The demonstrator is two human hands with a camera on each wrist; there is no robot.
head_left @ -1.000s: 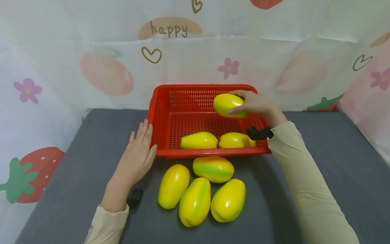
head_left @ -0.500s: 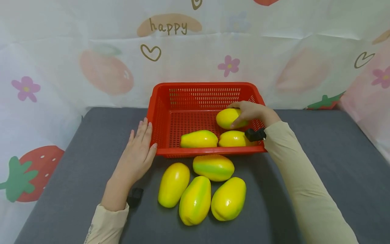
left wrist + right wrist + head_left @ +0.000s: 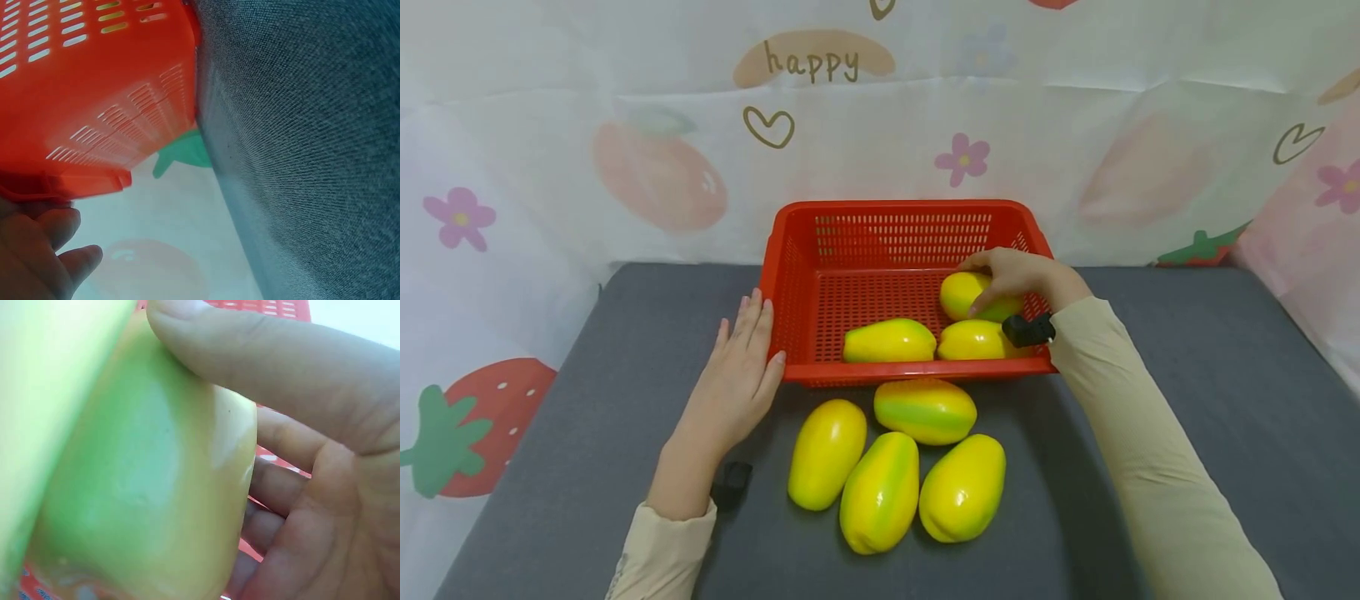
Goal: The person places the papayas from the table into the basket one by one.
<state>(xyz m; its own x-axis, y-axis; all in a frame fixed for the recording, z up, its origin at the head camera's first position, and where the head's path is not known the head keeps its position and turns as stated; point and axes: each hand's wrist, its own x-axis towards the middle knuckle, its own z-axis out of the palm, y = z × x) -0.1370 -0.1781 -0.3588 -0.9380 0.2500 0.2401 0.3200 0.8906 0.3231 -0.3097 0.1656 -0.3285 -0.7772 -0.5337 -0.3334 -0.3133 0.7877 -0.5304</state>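
Inside the red plastic basket (image 3: 876, 283), my right hand (image 3: 1018, 275) holds a yellow-green papaya (image 3: 962, 293) at the right end. In the right wrist view the thumb lies over this papaya (image 3: 144, 462) while the fingers curl round its far side. Two more papayas lie along the basket's front wall, one at the left (image 3: 890, 342) and one at the right (image 3: 973, 341), partly covered by the wrist camera. With fingers straight, my left hand (image 3: 733, 367) rests against the basket's left rim. The left wrist view shows its fingertips by the basket (image 3: 94, 81).
In front of the basket, several papayas lie on the grey cloth table (image 3: 625, 375): one crosswise (image 3: 925, 412), one at the left (image 3: 827, 454), one in the middle (image 3: 880, 492) and one at the right (image 3: 962, 487). A printed curtain (image 3: 850, 158) hangs behind the basket.
My right hand has lowered the papaya from rim height into the basket's right end. Over the last half second the papaya has turned and shifted slightly right. My left hand has stayed put.
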